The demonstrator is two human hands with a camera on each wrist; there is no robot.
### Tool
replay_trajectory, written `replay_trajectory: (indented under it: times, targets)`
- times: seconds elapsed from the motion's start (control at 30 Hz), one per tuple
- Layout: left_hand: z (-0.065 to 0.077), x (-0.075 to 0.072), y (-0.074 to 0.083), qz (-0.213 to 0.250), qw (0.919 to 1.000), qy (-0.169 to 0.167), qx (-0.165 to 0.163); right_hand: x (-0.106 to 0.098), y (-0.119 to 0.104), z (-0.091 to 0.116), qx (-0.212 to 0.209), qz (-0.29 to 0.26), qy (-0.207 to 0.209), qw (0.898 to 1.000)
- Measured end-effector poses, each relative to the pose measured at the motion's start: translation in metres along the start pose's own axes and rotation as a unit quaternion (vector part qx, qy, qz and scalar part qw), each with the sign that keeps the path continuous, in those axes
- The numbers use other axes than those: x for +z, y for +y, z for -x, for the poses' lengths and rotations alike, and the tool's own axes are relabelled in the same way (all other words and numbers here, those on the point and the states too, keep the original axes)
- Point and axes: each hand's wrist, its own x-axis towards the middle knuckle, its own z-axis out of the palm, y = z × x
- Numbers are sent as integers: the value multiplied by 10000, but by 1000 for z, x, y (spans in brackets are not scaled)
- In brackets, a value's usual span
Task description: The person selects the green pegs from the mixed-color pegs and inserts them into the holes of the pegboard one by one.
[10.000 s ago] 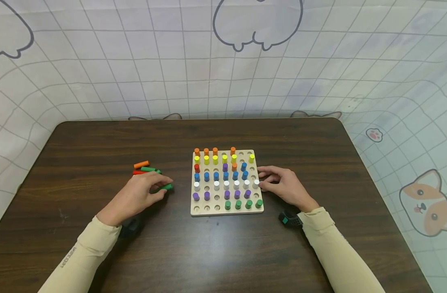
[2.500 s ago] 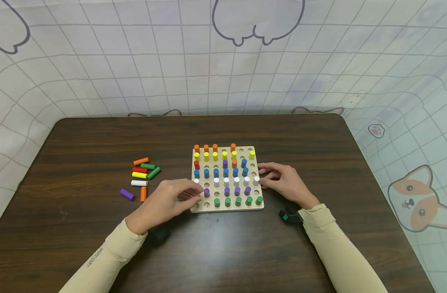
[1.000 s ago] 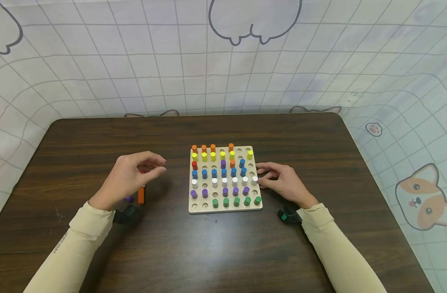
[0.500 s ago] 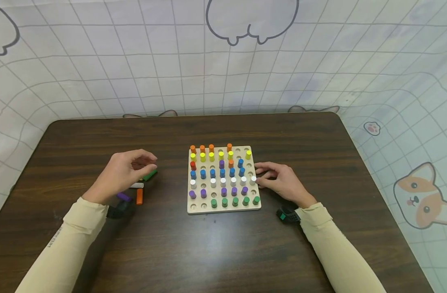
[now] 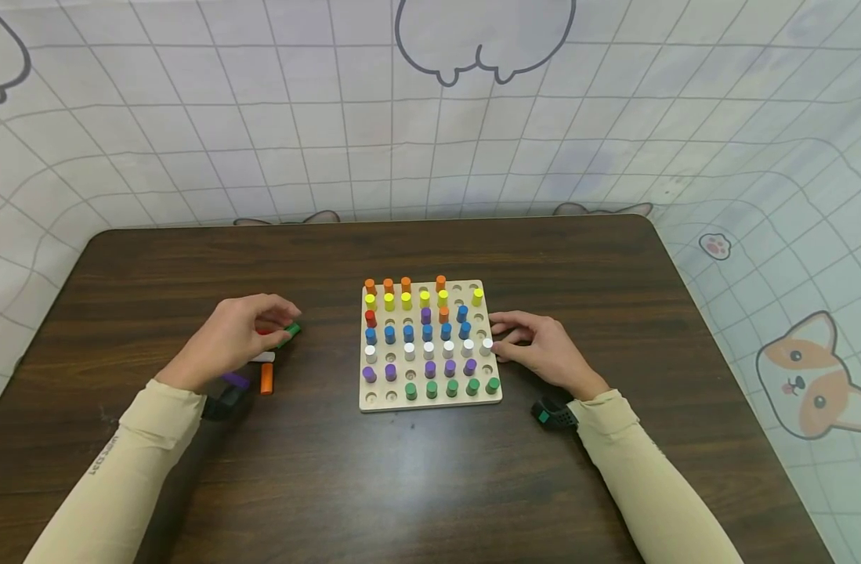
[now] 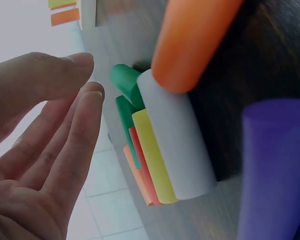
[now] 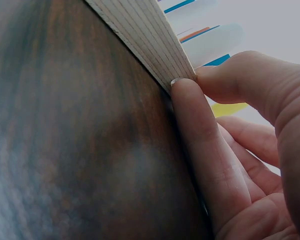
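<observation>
A square wooden pegboard sits on the table with rows of coloured pegs standing in its holes. My left hand hovers over a small pile of loose pegs left of the board, its fingertips beside a green peg. In the left wrist view, nothing is between my thumb and fingers; a white peg, a yellow peg, an orange peg and a purple peg lie close by. With thumb and index fingertip, my right hand pinches the pegboard's right edge.
The dark wooden table extends around the board. Behind it hangs a white gridded cloth with cartoon animals. A black wrist device sits below the right hand, and the left hand hides part of the loose pegs.
A further green peg has joined the front row since the oldest frame. My left hand has gone from the board back to the loose pegs, lowering slightly. The right hand stays at the edge.
</observation>
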Motion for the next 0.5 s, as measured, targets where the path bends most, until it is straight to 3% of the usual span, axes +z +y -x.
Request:
replay_trajectory:
  times: [0.5]
  targets:
    - [-1,9,-6,3,9999,-122,-48,0,-1,0,19,0,-3,10000]
